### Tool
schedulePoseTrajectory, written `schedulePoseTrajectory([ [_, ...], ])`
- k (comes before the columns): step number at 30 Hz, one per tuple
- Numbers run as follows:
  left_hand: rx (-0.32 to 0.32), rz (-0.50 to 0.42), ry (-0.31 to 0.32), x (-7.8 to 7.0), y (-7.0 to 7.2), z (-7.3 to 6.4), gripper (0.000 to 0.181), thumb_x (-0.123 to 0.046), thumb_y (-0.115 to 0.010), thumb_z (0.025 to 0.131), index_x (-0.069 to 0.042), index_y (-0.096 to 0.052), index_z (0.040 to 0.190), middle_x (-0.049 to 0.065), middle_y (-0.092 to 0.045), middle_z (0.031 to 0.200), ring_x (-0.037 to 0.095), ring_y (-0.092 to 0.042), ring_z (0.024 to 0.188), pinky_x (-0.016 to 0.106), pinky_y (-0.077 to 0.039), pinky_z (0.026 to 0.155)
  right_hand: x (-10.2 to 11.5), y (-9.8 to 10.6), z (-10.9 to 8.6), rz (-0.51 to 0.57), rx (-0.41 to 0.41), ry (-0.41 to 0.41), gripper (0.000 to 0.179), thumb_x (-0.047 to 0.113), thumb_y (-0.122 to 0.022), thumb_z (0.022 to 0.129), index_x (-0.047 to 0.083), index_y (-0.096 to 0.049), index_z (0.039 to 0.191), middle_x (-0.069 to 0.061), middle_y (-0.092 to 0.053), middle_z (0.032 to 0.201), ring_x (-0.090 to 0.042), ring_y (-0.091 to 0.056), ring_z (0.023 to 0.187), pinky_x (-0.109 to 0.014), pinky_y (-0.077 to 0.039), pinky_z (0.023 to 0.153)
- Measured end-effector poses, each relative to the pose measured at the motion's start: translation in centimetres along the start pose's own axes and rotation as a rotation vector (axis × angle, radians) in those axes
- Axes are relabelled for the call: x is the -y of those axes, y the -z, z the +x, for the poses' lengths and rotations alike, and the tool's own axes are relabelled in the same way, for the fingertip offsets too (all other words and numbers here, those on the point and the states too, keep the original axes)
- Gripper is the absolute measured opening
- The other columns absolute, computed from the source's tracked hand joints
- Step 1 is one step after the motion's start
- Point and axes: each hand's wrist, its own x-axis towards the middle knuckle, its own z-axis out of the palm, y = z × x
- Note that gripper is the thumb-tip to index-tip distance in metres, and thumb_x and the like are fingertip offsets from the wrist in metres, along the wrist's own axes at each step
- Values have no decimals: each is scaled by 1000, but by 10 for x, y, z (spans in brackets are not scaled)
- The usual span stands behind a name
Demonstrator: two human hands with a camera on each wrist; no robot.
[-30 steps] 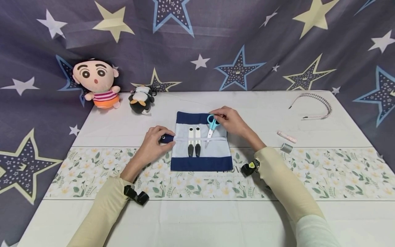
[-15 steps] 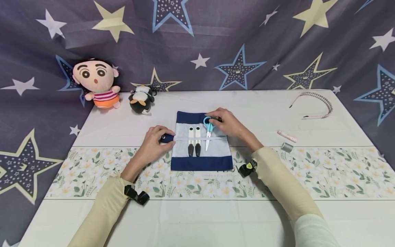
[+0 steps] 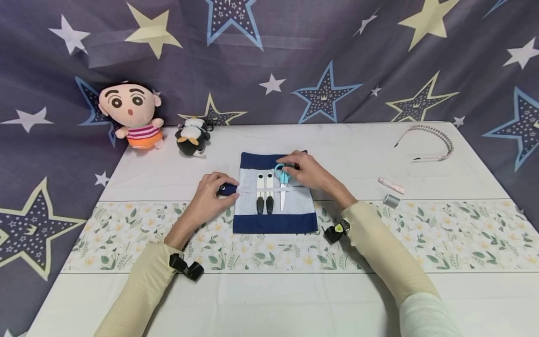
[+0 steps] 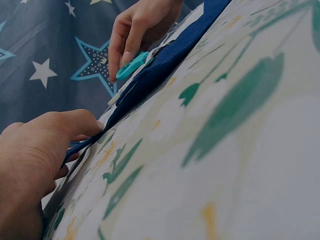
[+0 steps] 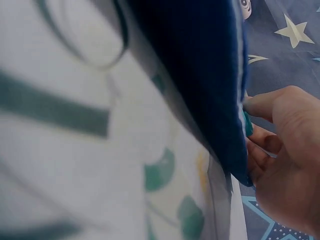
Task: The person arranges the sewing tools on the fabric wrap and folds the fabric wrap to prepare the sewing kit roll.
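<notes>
A light-blue cloth tool roll (image 3: 248, 206) with navy ends lies unfolded on the table. My left hand (image 3: 212, 195) pinches its left edge, beside a navy snap tab (image 3: 228, 189). My right hand (image 3: 306, 171) grips the turquoise handles of small scissors (image 3: 282, 178) over the roll's upper right part. Their blades point toward me, and a thin white band (image 3: 248, 190) appears to cross over them. Left of the scissors, two white tools with black ends, one (image 3: 260, 192) beside the other (image 3: 270, 192), sit under the band. In the right wrist view, the cloth hides most of the scissors.
Right of the roll lie a grey thread spool (image 3: 391, 201) and a pale pink strip-like object (image 3: 391, 186). A headband (image 3: 438, 135) rests at the back right. At the back left are a doll (image 3: 139, 117) and a penguin plush (image 3: 193, 135).
My right hand has moved left with the scissors, toward the two white tools. The blades now stand more upright and reach farther below the band. My left hand has stayed put.
</notes>
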Motion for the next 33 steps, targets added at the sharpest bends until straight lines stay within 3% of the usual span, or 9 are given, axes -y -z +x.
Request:
schedulePoseTrajectory([
  [9,8,-8,7,-1,0,-1,28,-24,-77,95,-12,-73,120,12,-57,130,36,-41,127,57,-38,96,2,-3,-3,10,10,14,33,9,-57,107,2,-65,138,-15,-62,127,-24,-55,100,-41,-44,82],
  [17,7,-5,13,-1,0,-1,28,-24,-76,95,-12,-74,120,12,-57,130,36,-41,128,58,-38,96,1,-5,-3,8,31,25,31,10,-56,108,1,-66,136,-13,-63,122,-23,-47,82,-39,-39,74],
  [23,8,-5,12,-1,0,0,28,-24,-76,95,-12,-73,120,12,-57,130,37,-41,128,58,-37,96,0,-5,-3,1,28,37,30,8,-57,107,0,-66,135,-14,-63,120,-24,-46,81,-39,-39,75],
  [33,6,2,3,0,-1,0,28,-23,-76,95,-12,-73,120,12,-57,130,37,-41,127,57,-37,96,1,-3,-4,-22,22,29,30,9,-57,107,-2,-67,134,-18,-62,127,-28,-56,103,-43,-44,82],
])
